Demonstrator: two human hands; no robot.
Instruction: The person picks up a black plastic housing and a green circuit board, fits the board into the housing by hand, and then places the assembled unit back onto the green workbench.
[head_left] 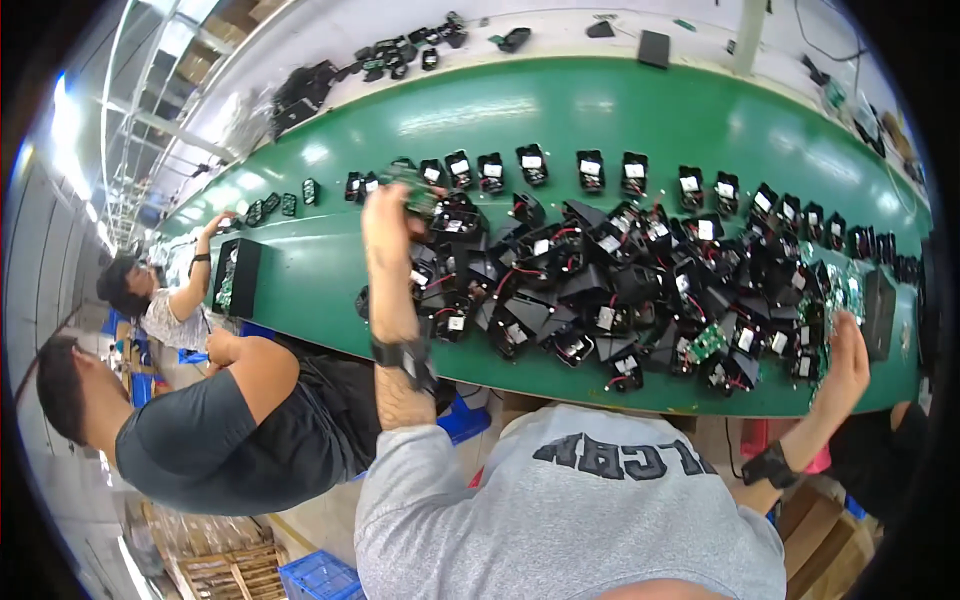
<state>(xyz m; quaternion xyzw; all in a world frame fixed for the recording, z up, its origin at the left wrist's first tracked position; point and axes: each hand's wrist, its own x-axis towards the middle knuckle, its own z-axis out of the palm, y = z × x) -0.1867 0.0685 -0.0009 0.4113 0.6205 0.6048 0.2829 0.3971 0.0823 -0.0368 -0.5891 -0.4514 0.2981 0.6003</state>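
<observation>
- Landmark: the heap of black housings (pixel 600 290) with red wires, piled on the green surface (pixel 560 110). All positions below are given relative to it.
- Left of the heap, a co-worker's hand (pixel 218 222) reaches to a black tray (pixel 236 275) at the surface's near edge. The tray overhangs close to that edge; in my judgement a nudge could tip it off.
- At the heap's left edge, the left hand (pixel 385 215) is closed around a small green circuit board (pixel 412 188), held raised above the pile. The grip appears to be at one end only; the board could slip and drop among the wires.
- Beyond the heap, a row of single black units (pixel 590 172) stands apart from it. The raised forearm passes near the row's left end and could knock units over.
- Within the heap, red wires cross between housings. Pulling one part is likely to drag its neighbours and strain leads.
- At the heap's right end, the right hand (pixel 845 355) rests against loose green boards (pixel 840 295) near the front edge, fingers extended, holding nothing that I can tell. Parts there lie near the edge; a sweep could push them to the floor.
</observation>
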